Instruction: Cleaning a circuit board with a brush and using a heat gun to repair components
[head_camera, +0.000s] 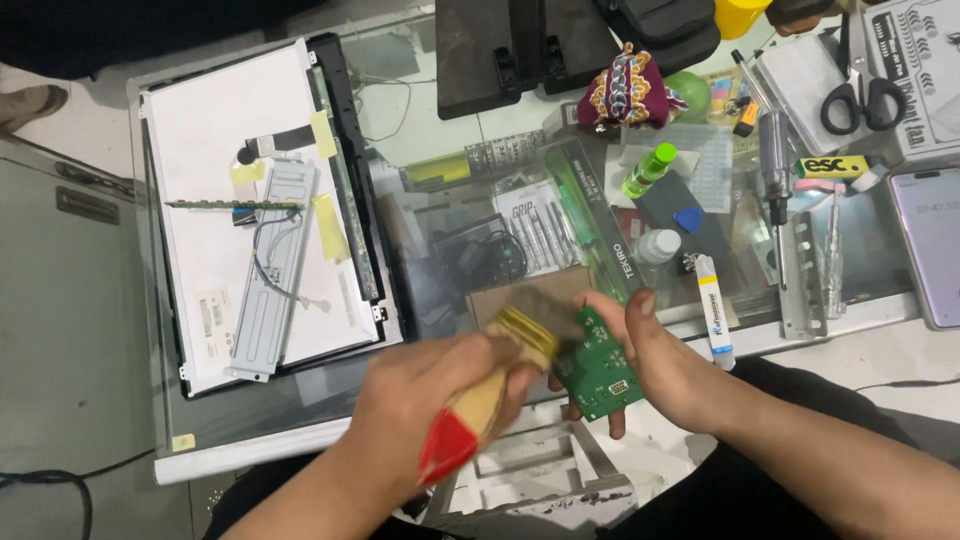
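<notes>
My left hand (420, 400) grips a paintbrush (490, 395) with a wooden handle, red end and metal ferrule. Its blurred bristles lie against a small green circuit board (598, 370). My right hand (660, 360) holds that board by its right edge, thumb on top and fingers beneath. Both hands hover just in front of the glass table's near edge (300, 435), over my lap.
A laptop screen panel (250, 210) lies face down at the left of the glass table. A screwdriver set (580, 215), a green-capped bottle (648, 170), a white tube (715, 310), scissors (858, 100) and a phone (930, 245) crowd the right side.
</notes>
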